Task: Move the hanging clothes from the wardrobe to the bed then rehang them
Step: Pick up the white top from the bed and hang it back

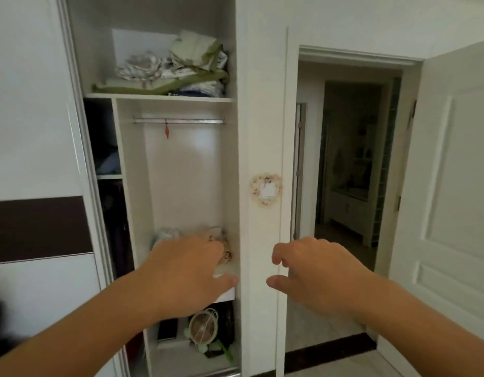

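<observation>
The person faces the open white wardrobe (pixel 243 131), both bare forearms stretched out in front of it. The left hand (pixel 185 276) is raised before the lower shelf of the hanging compartment, its fingers relaxed and loosely spread, gripping nothing; whether the fingertips touch the crumpled pale fabrics (pixel 216 236) lying on that shelf cannot be told. The right hand (pixel 314 276) hovers in front of the wardrobe's white side panel, its fingers loosely curled downward with the thumb apart, and it too holds nothing. The horizontal metal hanging rail (pixel 178 121) near the top of the compartment carries only a small red tag (pixel 167 132) dangling from it, and no garments on hangers show in the compartment below. On the top shelf above the rail lies a pile of folded green and floral bedding (pixel 175 69). To the left, a narrow dark compartment holds folded blue cloth (pixel 109 164) on a shelf. At the bottom of the wardrobe, below the left hand, stand a small round beige fan (pixel 204 326) and a flat black object (pixel 167 329) beside it. A white wall switch ringed by a floral wreath frame (pixel 266 190) is fixed to the side panel. To the right, a white panelled door (pixel 453 172) stands open onto a dim hallway.
</observation>
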{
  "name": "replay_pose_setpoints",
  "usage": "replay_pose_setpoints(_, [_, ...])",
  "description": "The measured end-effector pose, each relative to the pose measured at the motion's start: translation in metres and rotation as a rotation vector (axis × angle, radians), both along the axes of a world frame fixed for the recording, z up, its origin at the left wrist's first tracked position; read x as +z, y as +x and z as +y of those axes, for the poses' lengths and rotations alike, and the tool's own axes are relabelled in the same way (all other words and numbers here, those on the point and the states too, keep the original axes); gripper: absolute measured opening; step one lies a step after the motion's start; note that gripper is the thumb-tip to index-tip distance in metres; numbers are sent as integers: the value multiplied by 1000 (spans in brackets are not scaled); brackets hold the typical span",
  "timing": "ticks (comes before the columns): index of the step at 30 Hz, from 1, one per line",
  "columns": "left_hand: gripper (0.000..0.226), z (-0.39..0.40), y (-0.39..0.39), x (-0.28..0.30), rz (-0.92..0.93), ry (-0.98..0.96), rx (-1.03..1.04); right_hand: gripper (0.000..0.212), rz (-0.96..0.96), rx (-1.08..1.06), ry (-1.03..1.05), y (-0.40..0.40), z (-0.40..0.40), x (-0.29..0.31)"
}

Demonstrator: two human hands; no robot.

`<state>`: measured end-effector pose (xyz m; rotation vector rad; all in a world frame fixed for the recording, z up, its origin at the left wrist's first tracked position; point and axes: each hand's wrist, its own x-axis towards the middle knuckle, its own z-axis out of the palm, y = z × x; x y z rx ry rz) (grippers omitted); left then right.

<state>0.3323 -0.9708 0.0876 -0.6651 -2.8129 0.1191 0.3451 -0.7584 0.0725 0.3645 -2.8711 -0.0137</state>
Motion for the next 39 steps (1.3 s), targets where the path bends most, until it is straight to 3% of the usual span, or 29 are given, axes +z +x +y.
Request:
replay_pose_setpoints(5, [50, 4, 5, 9, -62, -17, -5, 44, -53, 13, -79, 3, 4, 11])
replay_pose_setpoints(8, [31, 18, 5, 12, -96, 14, -72, 42, -83, -23, -89, 14, 13, 14])
replay_pose_setpoints(12, [50, 52, -10, 9, -85, -1, -186, 36, -127, -126, -74, 38, 33, 18])
replay_pose_setpoints(18, [58, 121, -5, 9, -82, -51, -423, 36, -90, -388, -6, 86, 80, 19])
replay_pose_setpoints(24, [57, 195, 22, -4, -54, 109, -776, 43, -187, -658, -117, 157, 127, 4])
replay_pose_setpoints(31, [63, 290, 65, -43, -287, 39, -1100, 42, -202, -1087, -196, 267, 158, -31])
replay_pose_setpoints(39, [59, 350, 197, -78, -419, -96, -1454, 49, -249, -1469, -317, 414, 134, -60])
